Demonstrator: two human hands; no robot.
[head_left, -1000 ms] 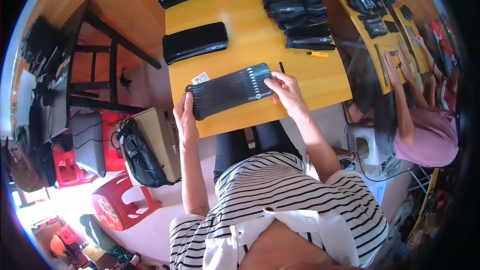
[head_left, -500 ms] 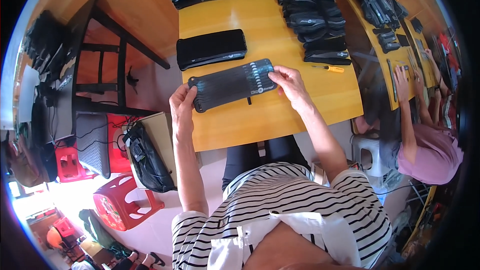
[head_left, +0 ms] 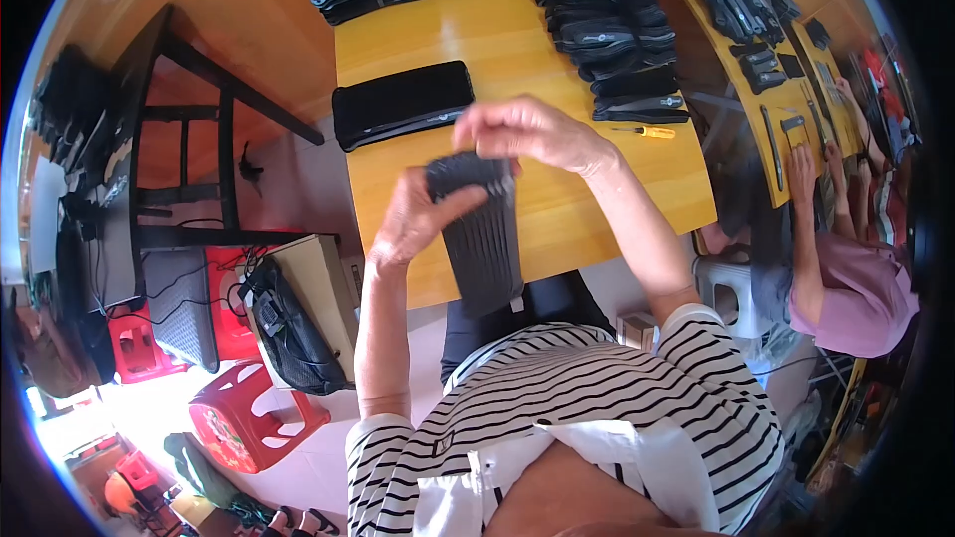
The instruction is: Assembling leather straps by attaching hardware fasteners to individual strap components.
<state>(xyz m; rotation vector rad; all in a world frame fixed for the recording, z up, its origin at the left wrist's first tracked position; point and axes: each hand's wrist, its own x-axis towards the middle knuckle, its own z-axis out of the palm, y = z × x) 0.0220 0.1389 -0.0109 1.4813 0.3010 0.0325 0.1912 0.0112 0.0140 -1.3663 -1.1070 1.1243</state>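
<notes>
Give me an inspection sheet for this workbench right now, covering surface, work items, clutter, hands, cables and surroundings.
Surface: yellow wooden table, mostly bare in the middle.
Work items: ribbed black pouch lifted off the table, hanging lengthwise; flat black case lying behind it.
Clutter: stacks of black pouches at the far edge; yellow screwdriver.
Hands: left hand and right hand both grip the pouch's upper end.
Cables: dark cords on the floor at left.
Surroundings: red stools, black bag, another person at the next table.

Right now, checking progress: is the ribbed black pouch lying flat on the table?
No, both the left hand and right hand hold the pouch up, hanging.
</notes>
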